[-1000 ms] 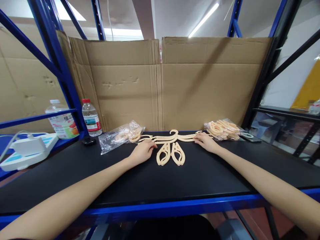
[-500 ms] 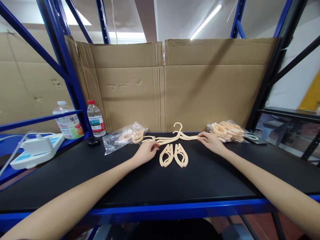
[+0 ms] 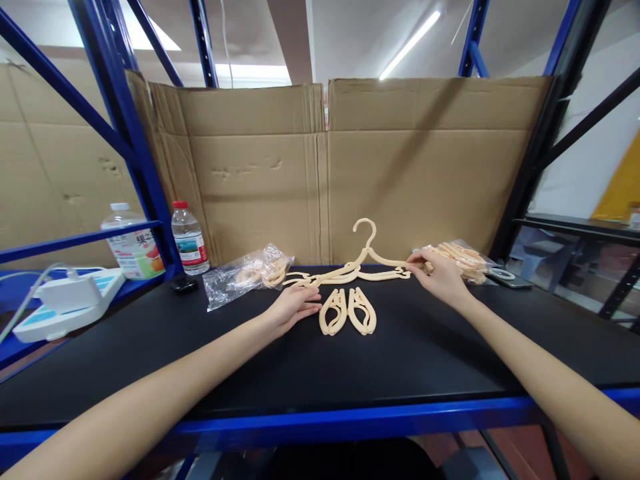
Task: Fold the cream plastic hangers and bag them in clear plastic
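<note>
Up comes the upper hanger [image 3: 369, 251], standing higher than half a second ago, with the right hand [image 3: 440, 275] pinching its right end! Left hand [image 3: 294, 304] has straightened its fingers near the opposite end; can't tell whether it grips. Best to steady that side, lift gently, and avoid dragging the lower hanger [image 3: 381, 275] just beneath on the table [image 3: 400, 357] or bumping the folded hangers [image 3: 342, 300] in front.

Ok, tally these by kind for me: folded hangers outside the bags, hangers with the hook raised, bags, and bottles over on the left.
Folded hangers: 2
Raised hanger: 1
Bags: 2
Bottles: 2
Total: 7
</note>
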The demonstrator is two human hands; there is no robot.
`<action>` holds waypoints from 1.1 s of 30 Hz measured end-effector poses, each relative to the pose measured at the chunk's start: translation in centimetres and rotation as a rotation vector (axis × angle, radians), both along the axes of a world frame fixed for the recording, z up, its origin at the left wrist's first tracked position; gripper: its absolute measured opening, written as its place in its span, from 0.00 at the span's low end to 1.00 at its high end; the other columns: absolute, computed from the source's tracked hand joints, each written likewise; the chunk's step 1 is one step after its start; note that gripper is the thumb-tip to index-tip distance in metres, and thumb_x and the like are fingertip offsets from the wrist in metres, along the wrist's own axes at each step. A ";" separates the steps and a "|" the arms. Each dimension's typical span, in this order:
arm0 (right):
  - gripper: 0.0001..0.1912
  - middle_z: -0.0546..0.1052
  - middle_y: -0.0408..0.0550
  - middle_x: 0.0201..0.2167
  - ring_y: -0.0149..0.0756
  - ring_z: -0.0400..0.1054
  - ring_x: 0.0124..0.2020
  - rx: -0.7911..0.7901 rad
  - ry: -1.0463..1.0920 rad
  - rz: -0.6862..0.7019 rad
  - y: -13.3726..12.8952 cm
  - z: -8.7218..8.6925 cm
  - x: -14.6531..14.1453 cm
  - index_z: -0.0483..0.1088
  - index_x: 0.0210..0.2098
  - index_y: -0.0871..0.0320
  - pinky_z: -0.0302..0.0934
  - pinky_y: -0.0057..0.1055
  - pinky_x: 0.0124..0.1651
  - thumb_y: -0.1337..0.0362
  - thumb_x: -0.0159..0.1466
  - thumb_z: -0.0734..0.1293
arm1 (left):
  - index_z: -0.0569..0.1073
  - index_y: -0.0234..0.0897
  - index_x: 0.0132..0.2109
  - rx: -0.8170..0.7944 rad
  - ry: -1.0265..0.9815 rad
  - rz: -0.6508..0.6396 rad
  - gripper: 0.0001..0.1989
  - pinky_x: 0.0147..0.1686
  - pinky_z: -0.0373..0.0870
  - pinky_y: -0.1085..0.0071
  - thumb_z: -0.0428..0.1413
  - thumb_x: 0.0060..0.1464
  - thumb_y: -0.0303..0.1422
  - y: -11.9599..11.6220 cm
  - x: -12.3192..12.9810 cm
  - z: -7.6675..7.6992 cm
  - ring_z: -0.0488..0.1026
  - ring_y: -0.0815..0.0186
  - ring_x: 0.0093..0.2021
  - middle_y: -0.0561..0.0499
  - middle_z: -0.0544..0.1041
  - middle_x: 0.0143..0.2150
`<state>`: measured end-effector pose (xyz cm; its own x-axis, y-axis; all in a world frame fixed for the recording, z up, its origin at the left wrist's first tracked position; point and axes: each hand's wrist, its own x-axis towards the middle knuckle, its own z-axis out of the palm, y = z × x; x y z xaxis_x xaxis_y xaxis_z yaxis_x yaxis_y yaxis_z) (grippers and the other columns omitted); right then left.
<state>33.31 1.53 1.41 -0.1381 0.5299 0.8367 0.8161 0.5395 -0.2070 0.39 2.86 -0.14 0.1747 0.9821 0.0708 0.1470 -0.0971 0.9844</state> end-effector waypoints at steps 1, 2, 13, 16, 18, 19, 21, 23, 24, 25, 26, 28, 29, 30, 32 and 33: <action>0.05 0.76 0.47 0.28 0.40 0.71 0.31 0.004 0.000 -0.002 -0.2 0.2 0.0 0.69 0.31 0.56 0.63 0.33 0.34 0.62 0.61 0.63 | 0.71 0.33 0.34 -0.006 -0.022 0.013 0.11 0.37 0.74 0.65 0.61 0.47 0.36 -0.1 0.0 0.1 0.78 0.59 0.37 0.38 0.78 0.39; 0.05 0.76 0.47 0.28 0.40 0.71 0.31 0.009 0.000 -0.002 -0.3 0.3 0.0 0.69 0.31 0.56 0.63 0.33 0.34 0.62 0.61 0.64 | 0.71 0.33 0.34 -0.002 -0.039 0.031 0.11 0.37 0.74 0.66 0.61 0.47 0.36 -0.2 0.0 0.3 0.77 0.59 0.39 0.38 0.78 0.40; 0.08 0.78 0.50 0.33 0.41 0.72 0.32 -0.080 -0.071 0.124 -0.5 -0.6 -1.5 0.72 0.36 0.56 0.65 0.37 0.37 0.62 0.63 0.62 | 0.63 0.35 0.58 0.240 0.047 -0.039 0.31 0.40 0.71 0.64 0.61 0.46 0.32 -0.8 -0.1 1.0 0.75 0.61 0.40 0.46 0.77 0.43; 0.09 0.78 0.50 0.33 0.41 0.71 0.32 -0.108 -0.072 0.139 -0.7 -0.8 -1.8 0.72 0.37 0.56 0.65 0.37 0.35 0.62 0.63 0.61 | 0.67 0.38 0.56 0.322 0.092 -0.106 0.29 0.43 0.71 0.62 0.62 0.45 0.31 -0.8 0.0 0.4 0.75 0.61 0.40 0.48 0.77 0.44; 0.09 0.77 0.50 0.33 0.41 0.71 0.32 -0.120 -0.066 0.147 -0.7 -0.8 -1.9 0.72 0.37 0.56 0.65 0.37 0.36 0.62 0.64 0.61 | 0.69 0.39 0.54 0.356 0.114 -0.145 0.26 0.41 0.72 0.63 0.61 0.45 0.32 -0.8 0.0 0.2 0.75 0.60 0.40 0.47 0.77 0.45; 0.09 0.77 0.50 0.34 0.41 0.71 0.33 -0.126 -0.064 0.152 -0.7 -0.8 -1.9 0.72 0.38 0.56 0.65 0.37 0.36 0.62 0.64 0.61 | 0.71 0.39 0.52 0.369 0.123 -0.161 0.24 0.39 0.72 0.64 0.61 0.46 0.32 -0.8 0.0 0.2 0.75 0.61 0.39 0.47 0.77 0.45; 0.09 0.77 0.50 0.34 0.41 0.71 0.33 -0.131 -0.066 0.160 -0.6 -0.9 -1.8 0.72 0.38 0.56 0.66 0.36 0.36 0.62 0.64 0.61 | 0.73 0.37 0.49 0.390 0.135 -0.183 0.19 0.35 0.72 0.67 0.59 0.48 0.34 -0.8 0.1 0.2 0.75 0.62 0.37 0.46 0.77 0.45; 0.09 0.77 0.50 0.34 0.40 0.71 0.32 -0.133 -0.085 0.176 -0.4 -1.0 -1.6 0.72 0.39 0.56 0.66 0.36 0.35 0.63 0.65 0.61 | 0.74 0.36 0.46 0.404 0.137 -0.180 0.16 0.32 0.71 0.68 0.57 0.50 0.36 -0.8 0.2 0.4 0.74 0.63 0.35 0.46 0.77 0.43; 0.09 0.77 0.50 0.34 0.39 0.70 0.32 -0.132 -0.103 0.184 -0.3 -1.0 -1.5 0.72 0.39 0.56 0.65 0.35 0.35 0.63 0.65 0.61 | 0.74 0.35 0.45 0.408 0.133 -0.165 0.15 0.31 0.71 0.69 0.56 0.50 0.36 -0.8 0.2 0.5 0.73 0.63 0.35 0.46 0.77 0.42; 0.10 0.77 0.50 0.34 0.39 0.70 0.32 -0.126 -0.129 0.183 -0.1 -1.1 -1.3 0.72 0.40 0.56 0.65 0.35 0.34 0.64 0.65 0.60 | 0.74 0.35 0.44 0.408 0.127 -0.143 0.15 0.31 0.70 0.69 0.56 0.50 0.36 -0.8 0.2 0.6 0.73 0.64 0.34 0.46 0.77 0.40; 0.11 0.77 0.50 0.34 0.39 0.70 0.31 -0.116 -0.158 0.170 0.0 -1.2 -1.2 0.73 0.41 0.56 0.65 0.35 0.33 0.64 0.65 0.60 | 0.74 0.34 0.43 0.405 0.120 -0.115 0.14 0.31 0.69 0.70 0.56 0.50 0.36 -0.8 0.2 0.7 0.73 0.64 0.34 0.47 0.77 0.38; 0.11 0.77 0.50 0.33 0.39 0.69 0.30 -0.092 -0.207 0.123 0.2 -1.3 -1.0 0.73 0.41 0.56 0.65 0.36 0.34 0.65 0.65 0.60 | 0.74 0.33 0.41 0.392 0.105 -0.054 0.14 0.30 0.68 0.70 0.56 0.50 0.38 -0.9 0.2 0.8 0.71 0.65 0.30 0.47 0.77 0.34; 0.10 0.77 0.50 0.33 0.40 0.69 0.30 -0.080 -0.217 0.099 0.2 -1.3 -0.9 0.74 0.39 0.56 0.64 0.37 0.35 0.65 0.64 0.60 | 0.73 0.32 0.40 0.383 0.097 -0.027 0.14 0.30 0.68 0.71 0.56 0.50 0.38 -0.9 0.1 0.8 0.70 0.67 0.29 0.48 0.77 0.33; 0.10 0.77 0.51 0.32 0.41 0.69 0.31 -0.068 -0.227 0.076 0.2 -1.3 -0.9 0.74 0.38 0.56 0.64 0.38 0.36 0.65 0.64 0.61 | 0.73 0.32 0.39 0.375 0.089 -0.004 0.14 0.29 0.67 0.71 0.56 0.50 0.39 -0.9 0.1 0.8 0.69 0.68 0.27 0.48 0.77 0.32; 0.08 0.78 0.51 0.31 0.45 0.68 0.33 -0.043 -0.272 0.012 0.0 -1.3 -0.9 0.75 0.35 0.56 0.63 0.40 0.38 0.63 0.64 0.63 | 0.73 0.32 0.38 0.364 0.071 0.029 0.14 0.29 0.67 0.71 0.55 0.50 0.40 -0.9 0.1 0.8 0.69 0.69 0.26 0.48 0.76 0.31; 0.08 0.78 0.51 0.32 0.45 0.68 0.34 -0.031 -0.307 -0.041 -0.1 -1.3 -1.0 0.75 0.34 0.56 0.62 0.39 0.37 0.63 0.64 0.63 | 0.74 0.32 0.37 0.361 0.063 0.039 0.14 0.29 0.67 0.71 0.55 0.50 0.40 -0.9 0.1 0.8 0.68 0.69 0.25 0.48 0.76 0.31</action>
<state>32.27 1.40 0.13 -0.3595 0.5647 0.7429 0.8642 0.5018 0.0367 0.48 1.97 0.63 0.1531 0.9016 0.4047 0.2169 -0.4302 0.8763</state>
